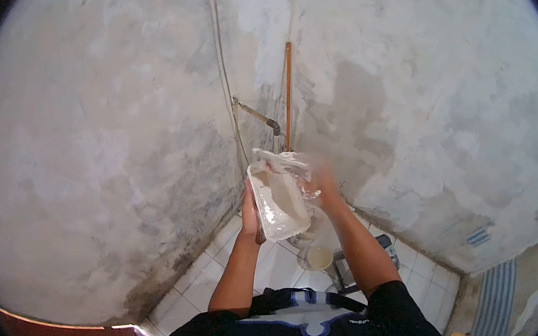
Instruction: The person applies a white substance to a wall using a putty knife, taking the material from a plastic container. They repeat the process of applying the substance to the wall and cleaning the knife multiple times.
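A white rectangular plastic tub, wet and shiny inside, is held tilted in front of the wall tap. My left hand grips it along its left side, with the fingers behind the wall. At the upper right edge of the tub is my right hand, smeared by motion and flecked with white foam. A pale, glossy flat piece lies across the tub's top end, beside the right hand; I cannot tell whether the right fingers hold it. Water runs from the spout behind it.
Below the tub, a round pail with pale liquid stands on the white tiles. A dark low stool is beside it. An orange-brown stick leans in the wall corner. Striped cloth hangs at the right.
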The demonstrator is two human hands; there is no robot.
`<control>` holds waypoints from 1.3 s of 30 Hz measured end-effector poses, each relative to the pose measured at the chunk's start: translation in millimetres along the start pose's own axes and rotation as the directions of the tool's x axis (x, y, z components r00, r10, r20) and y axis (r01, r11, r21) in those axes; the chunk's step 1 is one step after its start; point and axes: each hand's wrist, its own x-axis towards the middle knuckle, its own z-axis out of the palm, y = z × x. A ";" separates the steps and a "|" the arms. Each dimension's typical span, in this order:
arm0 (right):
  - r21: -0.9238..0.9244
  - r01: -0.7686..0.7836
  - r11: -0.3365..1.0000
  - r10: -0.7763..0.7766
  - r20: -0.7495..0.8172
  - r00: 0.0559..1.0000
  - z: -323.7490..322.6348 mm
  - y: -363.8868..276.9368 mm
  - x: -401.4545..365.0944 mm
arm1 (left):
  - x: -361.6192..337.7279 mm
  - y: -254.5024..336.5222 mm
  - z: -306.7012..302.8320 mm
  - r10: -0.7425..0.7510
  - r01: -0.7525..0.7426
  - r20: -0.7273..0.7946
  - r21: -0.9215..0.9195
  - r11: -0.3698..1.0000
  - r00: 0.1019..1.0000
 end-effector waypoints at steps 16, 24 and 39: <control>0.065 0.026 0.998 -0.044 0.294 0.955 -1.9 -18.4 11.9 | 19.7 -1.3 -29.2 -0.005 0.027 0.161 -0.134 0.991 0.987; 0.139 0.003 0.990 -0.064 0.441 0.895 11.9 13.7 11.2 | 48.4 23.2 -40.0 -0.041 0.034 -0.245 -0.034 0.999 0.969; 0.159 -0.305 0.939 0.265 0.230 0.937 9.0 -5.9 12.0 | 32.7 31.1 -27.4 0.112 -0.130 -0.136 -0.131 0.983 0.984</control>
